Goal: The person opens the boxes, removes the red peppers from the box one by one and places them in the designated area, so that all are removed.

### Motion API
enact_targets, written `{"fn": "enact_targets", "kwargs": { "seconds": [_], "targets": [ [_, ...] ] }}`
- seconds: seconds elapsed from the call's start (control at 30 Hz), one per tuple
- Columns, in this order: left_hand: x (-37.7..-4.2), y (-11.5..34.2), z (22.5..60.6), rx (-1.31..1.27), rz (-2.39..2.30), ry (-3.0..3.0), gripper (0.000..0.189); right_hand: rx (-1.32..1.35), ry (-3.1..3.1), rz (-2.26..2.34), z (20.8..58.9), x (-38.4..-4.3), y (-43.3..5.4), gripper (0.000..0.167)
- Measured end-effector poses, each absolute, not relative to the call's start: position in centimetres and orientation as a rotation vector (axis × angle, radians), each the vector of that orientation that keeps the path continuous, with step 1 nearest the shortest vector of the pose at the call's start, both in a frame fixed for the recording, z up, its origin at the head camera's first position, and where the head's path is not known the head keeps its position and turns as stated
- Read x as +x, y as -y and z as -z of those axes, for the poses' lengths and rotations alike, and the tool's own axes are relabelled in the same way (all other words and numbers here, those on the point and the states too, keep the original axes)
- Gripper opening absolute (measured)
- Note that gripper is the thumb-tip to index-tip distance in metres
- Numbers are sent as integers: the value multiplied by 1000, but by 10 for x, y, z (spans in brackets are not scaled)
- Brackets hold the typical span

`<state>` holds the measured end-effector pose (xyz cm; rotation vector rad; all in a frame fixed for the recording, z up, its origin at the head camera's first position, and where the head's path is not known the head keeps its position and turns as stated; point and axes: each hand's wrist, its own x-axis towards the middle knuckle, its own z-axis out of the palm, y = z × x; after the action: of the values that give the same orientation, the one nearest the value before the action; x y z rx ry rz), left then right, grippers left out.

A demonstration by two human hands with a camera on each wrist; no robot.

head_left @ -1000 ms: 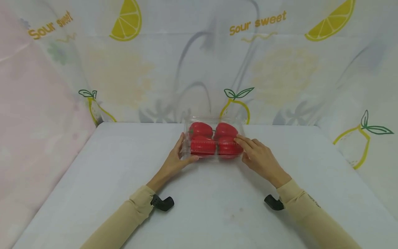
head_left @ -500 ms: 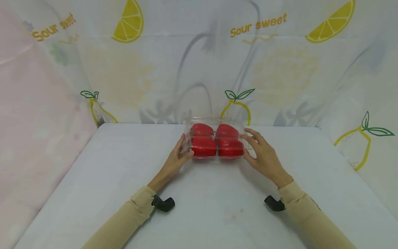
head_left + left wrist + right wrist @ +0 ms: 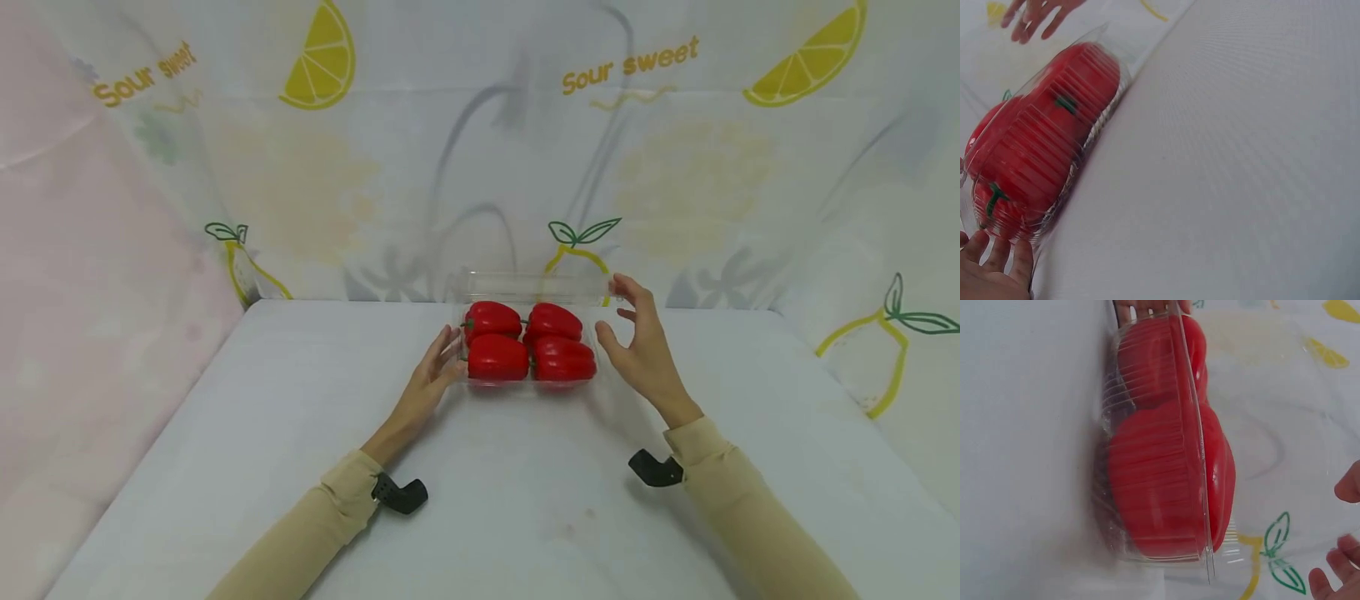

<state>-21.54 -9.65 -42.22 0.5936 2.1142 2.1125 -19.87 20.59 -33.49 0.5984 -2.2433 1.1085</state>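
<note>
Several red bell peppers point(image 3: 498, 358) with green stems sit in two rows inside a clear plastic clamshell box point(image 3: 517, 384) near the table's back edge. The box's transparent lid point(image 3: 536, 286) stands raised at the back. My left hand point(image 3: 422, 393) rests against the box's left end, its fingers fairly straight; in the left wrist view the fingertips point(image 3: 999, 253) touch the ribbed wall. At the right, my right hand point(image 3: 643, 357) is beside the lid's right edge, fingers spread and loosely bent. In the right wrist view its fingers point(image 3: 1341, 565) appear apart from the box.
A white-covered table point(image 3: 510, 517) lies under both arms. Behind it hangs a patterned cloth point(image 3: 420, 167) with lemon prints, close to the raised lid. Black wrist-worn devices point(image 3: 401, 495) sit at both cuffs.
The lid has swung up and back, uncovering the peppers. My right hand has moved from the front right of the lid up and to the right. The left hand has stayed at the box's left end.
</note>
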Motion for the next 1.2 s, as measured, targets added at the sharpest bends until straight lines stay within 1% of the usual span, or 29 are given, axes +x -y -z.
{"fn": "enact_targets", "kwargs": {
  "seconds": [0.23, 0.6, 0.87, 1.2],
  "targets": [
    [-216, 97, 423, 593, -2106, -2123, 70, 515, 2275, -1300, 310, -196, -193, 63],
    [-214, 97, 422, 570, -2090, -2152, 71, 492, 2324, -1448, 301, -216, -196, 67],
    [-215, 96, 424, 563, -2074, -2157, 70, 415, 2402, -1572, 318, -248, -210, 76],
    [-213, 96, 421, 559, -2077, -2162, 71, 446, 2458, -1635, 327, -267, -215, 76]
  ]
}}
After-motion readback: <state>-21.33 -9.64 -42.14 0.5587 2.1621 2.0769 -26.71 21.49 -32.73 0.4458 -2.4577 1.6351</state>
